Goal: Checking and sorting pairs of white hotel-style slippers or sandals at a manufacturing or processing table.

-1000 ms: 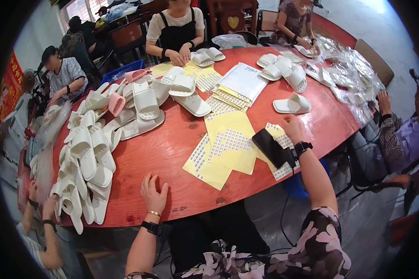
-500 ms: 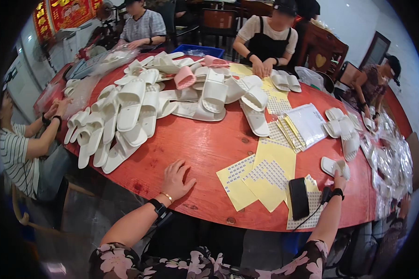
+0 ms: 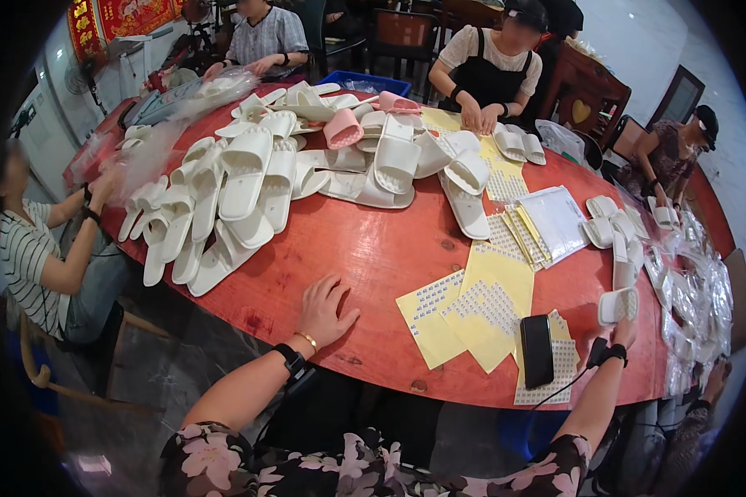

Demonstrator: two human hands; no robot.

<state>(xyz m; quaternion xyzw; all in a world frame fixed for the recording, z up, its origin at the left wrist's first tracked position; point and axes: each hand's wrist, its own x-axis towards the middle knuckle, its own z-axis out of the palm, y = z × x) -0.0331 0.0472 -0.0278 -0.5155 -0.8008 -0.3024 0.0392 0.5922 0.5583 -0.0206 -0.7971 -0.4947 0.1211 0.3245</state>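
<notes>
My left hand (image 3: pixel 327 311) lies flat and empty on the red round table (image 3: pixel 389 248), fingers spread, with a black watch and a gold bangle at the wrist. My right hand (image 3: pixel 624 334) is at the table's right edge, its fingers closed on the near end of a white slipper (image 3: pixel 617 305). A black phone (image 3: pixel 536 349) lies between my hands on yellow sticker sheets (image 3: pixel 481 306).
A big pile of white slippers (image 3: pixel 249 190) with a pink slipper (image 3: pixel 342 128) covers the far left of the table. More slipper pairs (image 3: pixel 601 219) and clear bags (image 3: pixel 696 298) lie at the right. A person in stripes (image 3: pixel 33 257) and a person in a black apron (image 3: pixel 493 70) sit around the table.
My head has turned, shifting the view to the left. My right hand left the phone and reached right to the white slipper. My left hand stays flat on the table.
</notes>
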